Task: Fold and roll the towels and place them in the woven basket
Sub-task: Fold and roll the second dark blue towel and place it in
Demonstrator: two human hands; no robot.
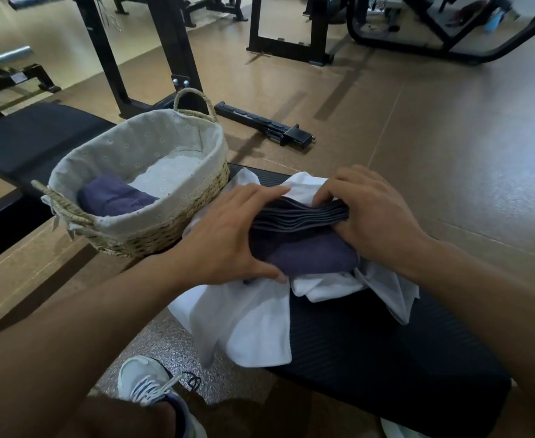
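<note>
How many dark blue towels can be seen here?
2. One rolled dark towel lies inside the woven basket; another dark towel is between both hands on the white towels. More may be hidden.

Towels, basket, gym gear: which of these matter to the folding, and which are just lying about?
Part of the job:
dark towel under both hands
white towels
woven basket
rolled dark towel inside it

Just lying about:
black bar on the floor
weight racks
</note>
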